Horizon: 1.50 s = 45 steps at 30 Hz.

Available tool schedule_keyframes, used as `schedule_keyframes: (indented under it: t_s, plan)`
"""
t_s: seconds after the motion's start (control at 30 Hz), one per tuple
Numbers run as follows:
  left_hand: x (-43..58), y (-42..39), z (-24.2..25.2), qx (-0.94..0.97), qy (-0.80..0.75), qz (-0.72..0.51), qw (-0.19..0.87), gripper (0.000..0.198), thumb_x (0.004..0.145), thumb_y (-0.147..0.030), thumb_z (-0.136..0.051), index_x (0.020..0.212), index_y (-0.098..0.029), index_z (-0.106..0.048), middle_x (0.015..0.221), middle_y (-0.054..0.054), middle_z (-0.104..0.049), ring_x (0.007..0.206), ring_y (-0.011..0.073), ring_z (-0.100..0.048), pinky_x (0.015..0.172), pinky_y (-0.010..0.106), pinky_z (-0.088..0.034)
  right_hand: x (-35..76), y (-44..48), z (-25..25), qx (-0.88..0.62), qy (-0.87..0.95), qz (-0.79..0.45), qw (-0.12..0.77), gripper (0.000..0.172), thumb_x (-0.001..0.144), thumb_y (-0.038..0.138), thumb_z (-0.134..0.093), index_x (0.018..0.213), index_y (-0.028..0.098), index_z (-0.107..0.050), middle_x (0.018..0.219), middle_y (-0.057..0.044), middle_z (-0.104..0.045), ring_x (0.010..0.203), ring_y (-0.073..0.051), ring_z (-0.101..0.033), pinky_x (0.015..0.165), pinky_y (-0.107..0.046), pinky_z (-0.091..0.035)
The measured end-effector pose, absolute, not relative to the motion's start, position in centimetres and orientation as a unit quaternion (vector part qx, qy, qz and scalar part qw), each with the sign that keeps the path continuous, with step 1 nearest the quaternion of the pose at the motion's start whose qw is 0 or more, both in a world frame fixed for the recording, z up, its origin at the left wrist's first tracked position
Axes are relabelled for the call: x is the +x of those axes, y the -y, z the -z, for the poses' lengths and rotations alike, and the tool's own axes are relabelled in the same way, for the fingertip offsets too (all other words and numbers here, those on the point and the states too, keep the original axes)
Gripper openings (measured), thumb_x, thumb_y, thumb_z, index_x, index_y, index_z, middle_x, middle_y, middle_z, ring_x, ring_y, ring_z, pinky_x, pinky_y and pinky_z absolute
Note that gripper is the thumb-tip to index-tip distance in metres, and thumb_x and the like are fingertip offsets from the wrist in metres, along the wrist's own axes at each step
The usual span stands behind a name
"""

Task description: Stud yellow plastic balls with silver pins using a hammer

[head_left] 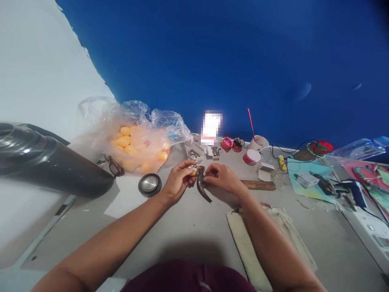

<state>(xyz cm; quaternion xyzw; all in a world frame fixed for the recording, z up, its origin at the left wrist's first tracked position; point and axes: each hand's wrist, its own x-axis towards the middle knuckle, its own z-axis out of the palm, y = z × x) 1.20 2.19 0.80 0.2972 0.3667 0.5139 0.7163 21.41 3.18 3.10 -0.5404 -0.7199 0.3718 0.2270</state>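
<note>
My left hand [179,180] is closed around a small yellow ball [192,170] with shiny silvery bits on its surface. Just to its right lies a claw hammer, its dark metal head [201,184] between my two hands and its wooden handle [258,185] running off to the right. My right hand [223,177] is over the hammer near its head, fingertips pinched together; whatever they hold is too small to make out. Behind my hands, two small open boxes [193,155] contain shiny metal pieces.
A clear plastic bag of yellow balls [124,141] stands at the back left, near a large dark cylinder [51,162]. A round black-rimmed lid [150,184] lies left of my hand. Cups and tubs [251,157] line the wall. A cloth pouch [270,235] lies under my right forearm.
</note>
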Motion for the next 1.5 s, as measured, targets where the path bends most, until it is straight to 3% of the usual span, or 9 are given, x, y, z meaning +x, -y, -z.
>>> schedule_keyframes:
  t_s: [0.1, 0.2, 0.37, 0.53, 0.83, 1.03, 1.17, 1.33, 1.5]
  plan:
    - [0.9, -2.6, -0.9, 0.29, -0.368, -0.527, 0.709, 0.034, 0.071, -0.027, -0.079, 0.102, -0.016, -0.068, 0.087, 0.004, -0.071, 0.056, 0.009, -0.057, 0.051, 0.023, -0.042, 22.3, -3.1, -3.8, -0.564, 0.773, -0.263, 0.122, 0.025, 0.072, 0.032, -0.08, 0.09, 0.021, -0.067, 0.091, -0.002, -0.069, 0.084, -0.018, -0.058, 0.068, -0.028, -0.034]
    - [0.9, -2.8, -0.9, 0.297, -0.368, -0.535, 0.7, 0.042, 0.071, -0.027, -0.081, 0.11, -0.017, -0.066, 0.079, 0.0, -0.065, 0.059, 0.0094, -0.057, 0.052, 0.021, -0.041, 22.8, -3.0, -4.0, -0.554, 0.789, -0.261, 0.04, 0.033, 0.07, 0.036, -0.083, 0.094, 0.023, -0.066, 0.092, -0.001, -0.068, 0.081, -0.018, -0.057, 0.064, -0.027, -0.03]
    - [1.1, -2.9, -0.5, 0.336, -0.435, -0.534, 0.642, 0.055, 0.061, -0.017, -0.083, 0.112, -0.019, -0.062, 0.074, -0.007, -0.059, 0.052, 0.0044, -0.046, 0.051, 0.019, -0.039, 22.6, -2.9, -3.9, -0.549, 0.806, -0.22, -0.002, 0.028, 0.073, 0.033, -0.081, 0.095, 0.022, -0.069, 0.098, -0.005, -0.07, 0.086, -0.021, -0.059, 0.063, -0.028, -0.028]
    - [1.3, -2.9, -0.2, 0.355, -0.457, -0.529, 0.62, 0.053, 0.063, -0.021, -0.082, 0.112, -0.019, -0.062, 0.083, -0.003, -0.065, 0.064, 0.0092, -0.057, 0.058, 0.021, -0.047, 23.2, -2.9, -5.1, -0.519, 0.819, -0.242, 0.044, 0.013, 0.089, 0.028, -0.063, 0.094, 0.02, -0.072, 0.095, -0.006, -0.073, 0.083, -0.02, -0.062, 0.066, -0.03, -0.033]
    - [1.6, -2.8, 0.3, 0.428, -0.478, -0.502, 0.58, 0.043, 0.062, -0.02, -0.083, 0.104, -0.017, -0.072, 0.08, -0.001, -0.067, 0.071, 0.0131, -0.061, 0.065, 0.024, -0.05, 22.8, -1.5, -6.3, -0.555, 0.756, -0.159, 0.308, 0.028, 0.086, 0.046, -0.07, 0.103, 0.024, -0.076, 0.096, -0.009, -0.078, 0.084, -0.028, -0.07, 0.073, -0.036, -0.047]
    - [1.3, -2.8, 1.5, 0.506, -0.46, -0.521, 0.512, 0.04, 0.066, -0.024, -0.083, 0.106, -0.018, -0.079, 0.105, 0.006, -0.071, 0.091, 0.0185, -0.065, 0.079, 0.028, -0.052, 21.3, -0.8, -6.1, -0.581, 0.771, -0.113, 0.234, 0.03, 0.088, 0.048, -0.068, 0.104, 0.026, -0.08, 0.088, -0.01, -0.079, 0.079, -0.028, -0.071, 0.07, -0.035, -0.044]
    - [1.0, -2.9, 1.8, 0.542, -0.478, -0.5, 0.477, 0.043, 0.068, -0.026, -0.085, 0.11, -0.02, -0.079, 0.099, 0.004, -0.067, 0.084, 0.0159, -0.061, 0.076, 0.027, -0.05, 21.2, -0.6, -6.6, -0.586, 0.763, -0.09, 0.257, 0.035, 0.09, 0.052, -0.065, 0.106, 0.025, -0.08, 0.091, -0.012, -0.079, 0.08, -0.028, -0.071, 0.07, -0.035, -0.043]
    - [1.0, -2.9, 1.7, 0.547, -0.461, -0.515, 0.472, 0.04, 0.068, -0.027, -0.085, 0.107, -0.02, -0.08, 0.101, 0.004, -0.067, 0.081, 0.0161, -0.062, 0.073, 0.027, -0.05, 21.1, -0.4, -6.8, -0.608, 0.759, -0.081, 0.217, 0.032, 0.088, 0.048, -0.069, 0.106, 0.024, -0.081, 0.086, -0.011, -0.079, 0.075, -0.028, -0.07, 0.066, -0.033, -0.042]
    - [1.0, -3.0, 1.3, 0.576, -0.483, -0.493, 0.437, 0.039, 0.067, -0.025, -0.083, 0.105, -0.019, -0.079, 0.098, 0.003, -0.068, 0.081, 0.0162, -0.062, 0.074, 0.027, -0.052, 20.9, -0.1, -6.9, -0.601, 0.754, -0.036, 0.262, 0.035, 0.092, 0.05, -0.064, 0.109, 0.024, -0.08, 0.095, -0.01, -0.081, 0.083, -0.027, -0.073, 0.068, -0.032, -0.045]
